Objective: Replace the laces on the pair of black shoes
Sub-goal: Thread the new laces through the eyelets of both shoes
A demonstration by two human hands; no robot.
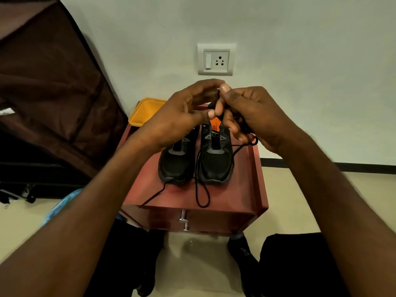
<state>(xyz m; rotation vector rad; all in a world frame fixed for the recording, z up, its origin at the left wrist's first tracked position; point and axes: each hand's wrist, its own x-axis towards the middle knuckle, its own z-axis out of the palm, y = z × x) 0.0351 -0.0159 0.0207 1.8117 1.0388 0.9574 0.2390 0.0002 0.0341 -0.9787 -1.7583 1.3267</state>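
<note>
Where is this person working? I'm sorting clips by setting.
Probably a bedroom at home: a small red bedside cabinet with drawers, a wall socket above it, and a brown fabric wardrobe beside it.

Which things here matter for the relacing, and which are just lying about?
Job: left hand and right hand holding a black lace; two black shoes; loose lace on the cabinet.

Lying about: yellow tray; red cabinet; wall socket.

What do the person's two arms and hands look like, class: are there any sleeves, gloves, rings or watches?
Both forearms are bare to the frame edge, with no sleeves showing. The left hand and the right hand wear no gloves; no rings or watch are visible. Fingernails are short and unpainted.
</note>
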